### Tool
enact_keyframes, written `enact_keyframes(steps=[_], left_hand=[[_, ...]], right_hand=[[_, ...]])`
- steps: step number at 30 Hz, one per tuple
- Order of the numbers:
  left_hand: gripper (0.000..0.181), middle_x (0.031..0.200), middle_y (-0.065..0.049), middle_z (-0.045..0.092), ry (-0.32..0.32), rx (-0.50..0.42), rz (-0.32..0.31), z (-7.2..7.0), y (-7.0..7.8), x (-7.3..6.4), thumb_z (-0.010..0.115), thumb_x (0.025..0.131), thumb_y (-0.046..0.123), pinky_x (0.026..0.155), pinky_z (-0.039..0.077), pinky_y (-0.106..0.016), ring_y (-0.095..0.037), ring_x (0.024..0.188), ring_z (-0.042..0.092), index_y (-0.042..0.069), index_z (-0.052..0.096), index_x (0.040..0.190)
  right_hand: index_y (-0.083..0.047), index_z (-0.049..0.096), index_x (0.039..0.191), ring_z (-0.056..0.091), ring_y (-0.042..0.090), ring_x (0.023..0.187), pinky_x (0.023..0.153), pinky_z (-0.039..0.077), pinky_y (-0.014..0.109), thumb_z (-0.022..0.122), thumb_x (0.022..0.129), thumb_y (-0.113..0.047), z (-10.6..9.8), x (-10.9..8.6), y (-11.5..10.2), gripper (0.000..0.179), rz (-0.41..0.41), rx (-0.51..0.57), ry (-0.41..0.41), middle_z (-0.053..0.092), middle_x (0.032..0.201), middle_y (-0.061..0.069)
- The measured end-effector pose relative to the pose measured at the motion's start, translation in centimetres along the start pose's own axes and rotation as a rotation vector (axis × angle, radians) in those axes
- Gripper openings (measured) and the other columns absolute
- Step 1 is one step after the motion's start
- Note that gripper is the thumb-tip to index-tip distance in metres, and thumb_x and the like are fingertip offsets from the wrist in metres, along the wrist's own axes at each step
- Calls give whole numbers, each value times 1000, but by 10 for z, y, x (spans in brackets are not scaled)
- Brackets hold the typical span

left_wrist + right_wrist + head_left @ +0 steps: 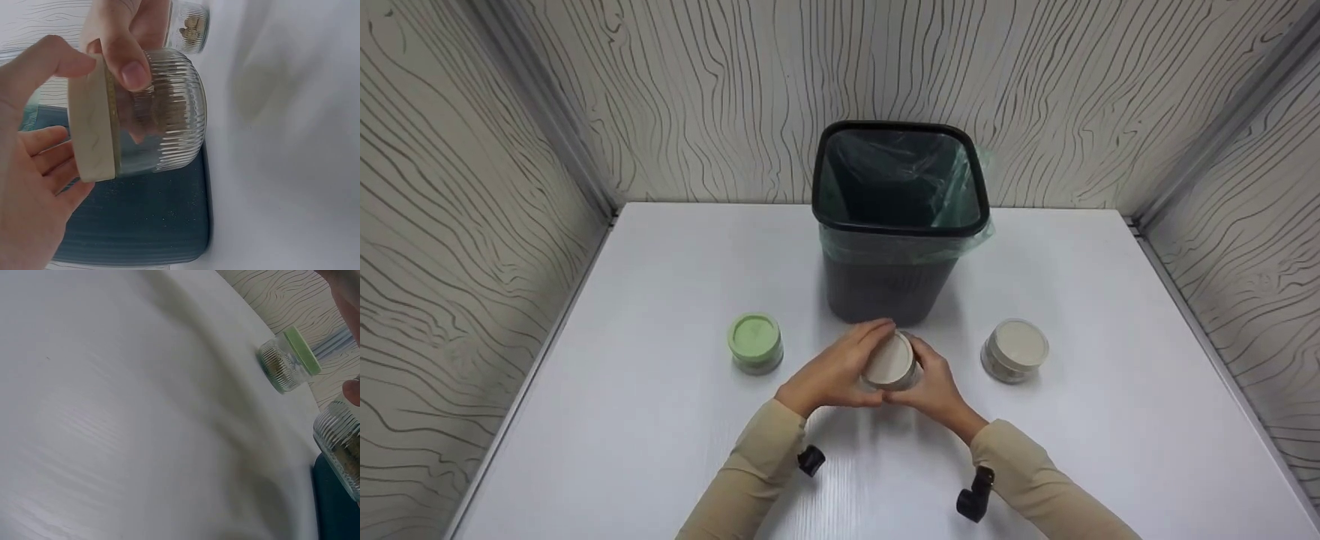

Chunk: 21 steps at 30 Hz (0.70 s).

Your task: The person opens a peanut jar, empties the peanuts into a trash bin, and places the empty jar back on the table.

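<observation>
A person's two hands hold one jar (174,135) between them. The left hand (838,369) curls round its cream lid (93,135), thumb at one side of the rim and fingers at the other. The right hand (936,384) grasps the glass body, its thumb pressed to the ribbed side just below the lid. The lid is on, facing up, and something brown shows through the glass. The jar appears raised a little from the white table (645,435), its shadow lying apart from the base.

Just beyond the grip stands a dark bin (885,289) with a black rim, lined with a thin greenish bag (877,249) that hangs over the edge. To the left of the grip, near it, a green-lidded jar (755,341) stands upright on the table, with brown contents. To the right, also near, stands a pale-lidded jar (1016,351), upright, with brown lumps (193,28) inside.

Nearer the viewer than the grip are two tan sleeves (761,442), each with a small black device (811,460) at the wrist. Farther off, behind the bin and along both sides, are pale walls (697,97) patterned with dark wood-grain lines.
</observation>
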State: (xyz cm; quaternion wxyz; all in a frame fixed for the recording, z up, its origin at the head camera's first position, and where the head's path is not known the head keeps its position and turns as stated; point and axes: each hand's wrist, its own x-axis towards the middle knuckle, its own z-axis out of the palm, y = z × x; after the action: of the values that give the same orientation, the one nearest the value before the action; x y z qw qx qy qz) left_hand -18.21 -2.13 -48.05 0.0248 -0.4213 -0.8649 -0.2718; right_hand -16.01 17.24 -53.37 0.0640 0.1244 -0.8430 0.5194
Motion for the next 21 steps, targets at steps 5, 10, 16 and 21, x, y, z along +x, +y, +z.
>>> enact_keyframes(steps=[5,10,16,21], left_hand=[[84,149,-16,43,8,-18,29,2,-1,0,78,73,25,116,38,-38,-27,140,43,-2,40,143],[80,145,-14,47,26,-15,31,4,-1,0,77,76,28,114,40,-37,-26,136,47,-2,42,141],[80,141,-12,51,56,10,21,4,0,-1,79,75,31,112,43,-35,-25,132,50,0,44,140],[79,138,-13,53,72,21,9,4,0,-2,79,74,30,110,44,-36,-25,130,51,-1,45,138]], right_hand=[[4,52,132,59,22,116,101,49,33,89,56,-9,1,-2,0,85,4,3,1,62,129,18],[4,50,134,57,36,121,105,47,41,87,58,-8,2,-2,-1,85,3,10,-17,59,133,20],[4,52,132,57,32,121,106,47,39,88,54,-7,2,-2,-1,87,-1,-5,-5,60,132,20],[6,53,130,57,31,120,105,47,38,88,53,-6,2,-3,-2,86,-11,-31,-2,61,130,20]])
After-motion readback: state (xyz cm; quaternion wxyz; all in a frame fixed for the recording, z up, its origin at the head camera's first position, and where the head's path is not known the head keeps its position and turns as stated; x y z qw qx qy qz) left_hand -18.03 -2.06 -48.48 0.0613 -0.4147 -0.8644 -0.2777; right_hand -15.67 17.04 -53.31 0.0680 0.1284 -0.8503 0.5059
